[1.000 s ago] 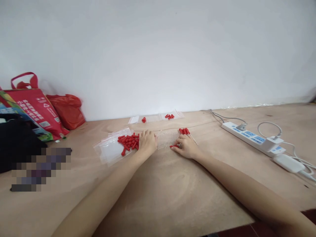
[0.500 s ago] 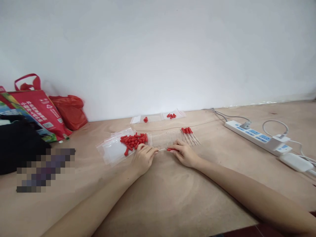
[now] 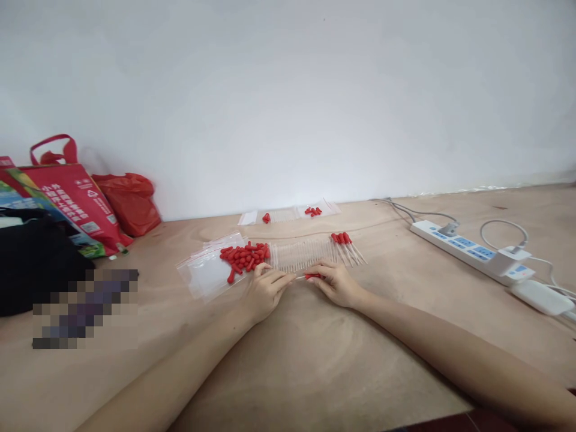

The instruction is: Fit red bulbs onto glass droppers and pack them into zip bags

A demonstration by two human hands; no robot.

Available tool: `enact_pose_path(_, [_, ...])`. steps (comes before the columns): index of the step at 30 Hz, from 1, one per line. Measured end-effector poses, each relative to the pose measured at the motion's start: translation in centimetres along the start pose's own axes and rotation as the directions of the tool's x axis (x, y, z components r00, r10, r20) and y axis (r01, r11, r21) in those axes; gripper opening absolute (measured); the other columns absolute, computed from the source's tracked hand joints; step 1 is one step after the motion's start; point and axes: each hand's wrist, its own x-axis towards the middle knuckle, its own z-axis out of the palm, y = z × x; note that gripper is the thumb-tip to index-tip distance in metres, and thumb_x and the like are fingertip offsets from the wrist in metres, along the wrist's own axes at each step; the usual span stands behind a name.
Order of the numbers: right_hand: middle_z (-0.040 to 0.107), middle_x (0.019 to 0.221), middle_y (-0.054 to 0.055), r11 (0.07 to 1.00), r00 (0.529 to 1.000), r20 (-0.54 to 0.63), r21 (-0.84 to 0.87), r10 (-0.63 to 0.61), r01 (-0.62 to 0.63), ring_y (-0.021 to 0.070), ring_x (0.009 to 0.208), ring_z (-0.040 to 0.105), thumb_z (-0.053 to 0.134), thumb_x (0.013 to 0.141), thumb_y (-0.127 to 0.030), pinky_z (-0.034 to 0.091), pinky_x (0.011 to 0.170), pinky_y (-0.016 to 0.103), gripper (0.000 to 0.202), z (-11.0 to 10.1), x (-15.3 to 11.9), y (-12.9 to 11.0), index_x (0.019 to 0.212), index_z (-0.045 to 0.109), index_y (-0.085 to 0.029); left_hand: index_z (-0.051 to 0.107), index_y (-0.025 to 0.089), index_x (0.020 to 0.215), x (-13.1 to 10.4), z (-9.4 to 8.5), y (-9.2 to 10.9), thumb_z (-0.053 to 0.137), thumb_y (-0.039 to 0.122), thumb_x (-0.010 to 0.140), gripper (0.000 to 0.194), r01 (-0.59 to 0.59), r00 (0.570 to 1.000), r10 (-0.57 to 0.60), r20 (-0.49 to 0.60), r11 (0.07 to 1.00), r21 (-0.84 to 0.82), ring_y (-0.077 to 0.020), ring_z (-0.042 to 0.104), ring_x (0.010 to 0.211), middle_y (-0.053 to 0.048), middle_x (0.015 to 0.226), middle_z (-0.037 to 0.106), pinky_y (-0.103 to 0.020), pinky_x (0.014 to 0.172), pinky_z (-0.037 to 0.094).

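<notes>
Left hand (image 3: pixel 265 293) edged nearer right hand (image 3: pixel 336 284), left pinching thin tube (image 3: pixel 300 277), right pinching red bulb (image 3: pixel 312 276), both palm-down

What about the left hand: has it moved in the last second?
Yes, nearer the camera: the left hand covered the left end of the row of pale sticks; now it sits on the row's near side.

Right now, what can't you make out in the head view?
All head view:
White stick, left end: hidden by left hand.
Red piece: partly covered by right hand.
Whether those two join: too small.
Black item, left side: cut off by frame edge.
Dark strip: pixelated.
</notes>
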Motion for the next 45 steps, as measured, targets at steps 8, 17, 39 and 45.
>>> enact_pose_path(8, [0.061,0.079,0.006,0.998,0.998,0.017,0.009,-0.058,0.058,0.0131,0.073,0.056,0.046,0.083,-0.02,0.046,0.067,0.026,0.015,-0.1,0.0,-0.1,0.084,0.06,-0.017,0.059,0.023,0.099,0.0,-0.2,0.1,0.037,0.016,0.089,0.025,-0.003,0.999,0.005,0.048,0.999,-0.032,-0.0116,0.055,0.068,0.0,0.079,0.066,-0.033,0.074,0.025])
enact_pose_path(17, [0.061,0.075,0.007,0.99,0.991,0.013,-0.041,-0.136,0.136,0.0133,0.07,0.056,0.046,0.084,-0.024,0.046,0.063,0.025,0.016,0.1,-0.3,0.3,0.082,0.06,-0.016,0.059,0.021,0.096,0.1,-0.2,0.4,0.037,0.013,0.086,0.026,-0.026,0.997,0.025,0.072,1.0,0.013,-0.012,0.053,0.064,-0.002,0.075,0.064,-0.033,0.071,0.024])
enact_pose_path(39, [0.058,0.072,0.006,0.979,0.985,0.105,-0.142,-0.134,0.148,0.0145,0.068,0.052,0.046,0.084,-0.029,0.042,0.064,0.027,0.019,0.5,0.1,-0.1,0.083,0.059,-0.016,0.059,0.018,0.085,0.6,-0.1,1.4,0.039,0.014,0.085,0.021,-0.003,1.0,0.004,0.014,0.996,-0.094,-0.0123,0.055,0.061,-0.001,0.068,0.065,-0.033,0.068,0.027])
enact_pose_path(45, [0.06,0.075,0.007,0.978,0.985,0.115,-0.153,-0.128,0.145,0.0153,0.07,0.053,0.045,0.084,-0.031,0.042,0.066,0.028,0.021,0.6,0.2,0.0,0.083,0.06,-0.017,0.059,0.018,0.085,0.8,0.0,1.6,0.037,0.016,0.086,0.023,0.013,0.998,-0.008,0.062,0.996,-0.089,-0.0127,0.057,0.063,-0.002,0.069,0.066,-0.033,0.07,0.027])
